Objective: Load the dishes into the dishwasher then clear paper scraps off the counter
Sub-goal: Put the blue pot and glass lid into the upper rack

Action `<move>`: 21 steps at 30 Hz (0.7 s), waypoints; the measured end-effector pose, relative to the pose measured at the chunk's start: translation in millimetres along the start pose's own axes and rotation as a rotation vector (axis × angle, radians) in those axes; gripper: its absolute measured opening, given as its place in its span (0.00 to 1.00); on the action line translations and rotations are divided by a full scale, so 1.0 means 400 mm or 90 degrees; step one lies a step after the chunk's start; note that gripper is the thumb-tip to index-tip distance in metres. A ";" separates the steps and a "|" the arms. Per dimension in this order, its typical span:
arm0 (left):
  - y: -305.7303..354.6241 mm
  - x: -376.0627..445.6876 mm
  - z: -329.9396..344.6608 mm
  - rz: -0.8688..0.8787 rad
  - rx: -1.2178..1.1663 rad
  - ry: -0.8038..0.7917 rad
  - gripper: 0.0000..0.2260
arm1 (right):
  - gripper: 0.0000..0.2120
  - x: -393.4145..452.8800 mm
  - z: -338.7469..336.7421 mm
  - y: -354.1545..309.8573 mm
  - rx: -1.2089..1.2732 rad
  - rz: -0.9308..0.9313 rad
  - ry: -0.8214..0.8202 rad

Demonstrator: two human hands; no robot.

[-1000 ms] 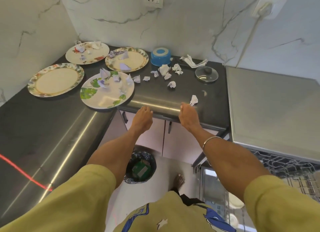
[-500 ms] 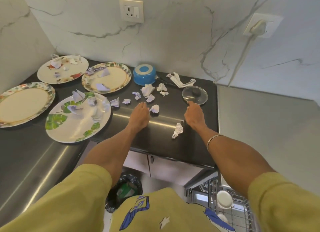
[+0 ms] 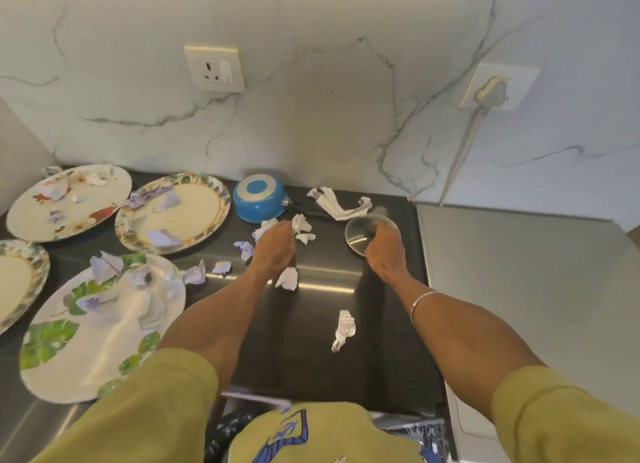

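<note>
My left hand (image 3: 273, 246) rests fingers-down among white paper scraps (image 3: 300, 224) just in front of an upside-down blue pot (image 3: 258, 199). My right hand (image 3: 384, 251) lies over the near edge of a small glass lid (image 3: 356, 237), its fingers bent toward the blurred knob. Several plates sit to the left: a leaf-pattern plate (image 3: 104, 341) with scraps on it, a floral-rim plate (image 3: 194, 213), a white flowered plate (image 3: 69, 199) and a cream plate (image 3: 14, 279). A loose scrap (image 3: 341, 329) lies between my forearms.
The black counter (image 3: 311, 365) ends at a marble wall with two sockets. A steel appliance top (image 3: 519, 289) adjoins on the right. Below the counter edge show a dishwasher rack (image 3: 419, 431) and a black bin bag (image 3: 225, 431).
Both hands moved from the counter's front edge toward the wall: the left to the scraps by the pot, the right onto the glass lid. The view shifted closer over the counter.
</note>
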State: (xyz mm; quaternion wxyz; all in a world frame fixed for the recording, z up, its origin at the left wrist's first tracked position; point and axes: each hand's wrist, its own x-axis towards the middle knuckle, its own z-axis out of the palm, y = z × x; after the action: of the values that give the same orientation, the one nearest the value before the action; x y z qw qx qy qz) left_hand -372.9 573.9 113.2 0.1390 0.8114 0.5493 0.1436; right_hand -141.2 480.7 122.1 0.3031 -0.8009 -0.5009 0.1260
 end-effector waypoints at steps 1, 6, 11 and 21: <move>-0.001 0.025 0.001 0.001 -0.005 -0.005 0.06 | 0.22 0.024 0.002 -0.001 -0.004 0.016 0.004; -0.001 0.130 0.024 0.033 0.014 -0.008 0.09 | 0.20 0.118 0.041 0.016 -0.085 0.042 -0.009; -0.002 0.210 0.048 0.067 0.060 -0.018 0.24 | 0.20 0.154 0.092 0.040 -0.137 0.068 -0.038; -0.042 0.358 0.121 0.125 0.232 -0.136 0.15 | 0.25 0.182 0.108 0.090 -0.058 0.102 -0.077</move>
State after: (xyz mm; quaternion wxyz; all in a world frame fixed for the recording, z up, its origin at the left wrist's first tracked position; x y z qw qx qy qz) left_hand -317.6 710.1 73.6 0.0327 0.8831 0.4670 -0.0320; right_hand -103.0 549.0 73.8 0.2242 -0.8424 -0.4576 0.1753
